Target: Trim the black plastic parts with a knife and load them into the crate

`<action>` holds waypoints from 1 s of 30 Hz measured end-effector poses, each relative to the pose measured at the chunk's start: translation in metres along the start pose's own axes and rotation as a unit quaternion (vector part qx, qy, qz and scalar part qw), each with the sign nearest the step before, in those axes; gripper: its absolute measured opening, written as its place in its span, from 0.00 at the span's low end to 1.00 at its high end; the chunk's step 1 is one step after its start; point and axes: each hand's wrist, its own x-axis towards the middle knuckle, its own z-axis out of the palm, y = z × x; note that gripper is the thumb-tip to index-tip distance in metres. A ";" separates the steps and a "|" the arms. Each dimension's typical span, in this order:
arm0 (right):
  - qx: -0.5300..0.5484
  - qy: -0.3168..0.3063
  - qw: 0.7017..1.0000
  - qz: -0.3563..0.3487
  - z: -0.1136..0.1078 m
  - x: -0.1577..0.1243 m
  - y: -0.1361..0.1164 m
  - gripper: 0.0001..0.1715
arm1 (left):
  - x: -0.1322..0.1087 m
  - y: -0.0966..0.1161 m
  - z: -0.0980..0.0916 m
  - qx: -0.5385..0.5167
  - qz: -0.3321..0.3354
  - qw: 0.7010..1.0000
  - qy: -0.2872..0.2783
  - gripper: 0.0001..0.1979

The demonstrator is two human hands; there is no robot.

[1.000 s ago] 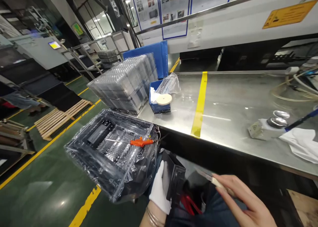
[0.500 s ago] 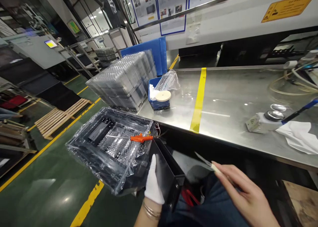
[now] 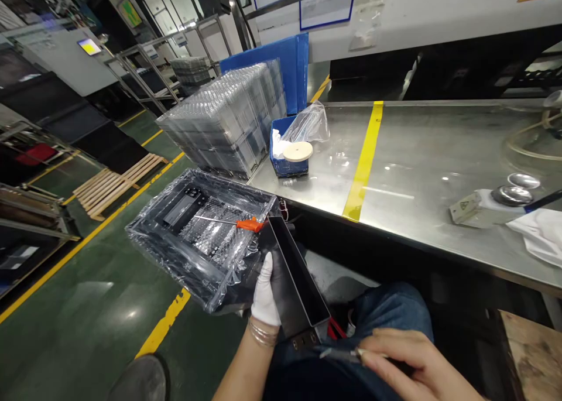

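Presently, your gloved left hand (image 3: 266, 290) grips a black metal channel (image 3: 292, 287), while your right fingers (image 3: 386, 354) pinch a small knife (image 3: 338, 355) beside a film-wrapped tray (image 3: 151, 240).

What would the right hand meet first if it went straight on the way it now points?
Probably the black metal channel in the gloved left hand; the right hand aims its small blade at the end, depth unclear.
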 end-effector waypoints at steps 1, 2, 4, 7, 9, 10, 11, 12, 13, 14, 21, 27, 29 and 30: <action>0.006 0.006 1.000 0.005 0.000 0.001 0.001 0.19 | 0.000 0.000 0.001 0.003 -0.006 1.000 -0.014 0.19; 0.010 0.006 1.000 0.012 0.001 0.002 0.002 0.19 | 0.000 0.000 0.001 0.004 -0.014 0.999 -0.030 0.20; 0.011 -0.022 0.999 0.024 0.001 0.001 0.003 0.19 | 0.001 0.000 -0.002 0.003 -0.010 0.998 -0.066 0.22; 0.012 -0.068 0.997 0.042 -0.002 -0.002 0.006 0.20 | 0.004 0.002 -0.008 0.007 0.006 0.997 -0.077 0.22; 0.016 -0.040 0.998 0.056 -0.005 0.000 0.009 0.20 | 0.005 0.003 -0.011 0.027 0.007 0.998 -0.049 0.21; 0.017 -0.002 0.998 0.064 -0.006 0.003 0.011 0.21 | 0.005 0.002 -0.012 0.042 0.006 0.999 -0.023 0.20; 0.020 0.047 0.996 0.070 -0.007 0.007 0.014 0.22 | 0.004 0.000 -0.012 0.058 0.004 0.998 -0.001 0.19; 0.024 0.099 0.992 0.073 -0.007 0.013 0.016 0.22 | 0.004 -0.003 -0.011 0.076 0.007 0.997 0.017 0.20; 0.029 0.149 0.986 0.072 -0.006 0.021 0.018 0.23 | 0.003 -0.008 -0.010 0.096 0.016 0.995 0.028 0.21; 0.034 0.191 0.979 0.070 -0.003 0.029 0.019 0.22 | 0.002 -0.014 -0.008 0.116 0.029 0.992 0.029 0.22; 0.036 0.272 0.962 -0.007 0.016 0.068 0.016 0.23 | 0.006 -0.048 -0.005 0.171 0.014 0.985 0.000 0.28; 0.007 0.246 0.964 -0.096 0.013 0.060 0.003 0.12 | 0.004 -0.037 0.029 0.132 -0.124 0.983 -0.007 0.27; -0.009 0.190 0.975 -0.112 0.004 0.055 -0.002 0.09 | 0.003 -0.030 0.039 0.133 -0.169 0.976 -0.029 0.26; -0.030 0.164 0.978 -0.122 -0.004 0.053 -0.004 0.08 | 0.003 -0.028 0.041 0.143 -0.159 0.976 -0.040 0.24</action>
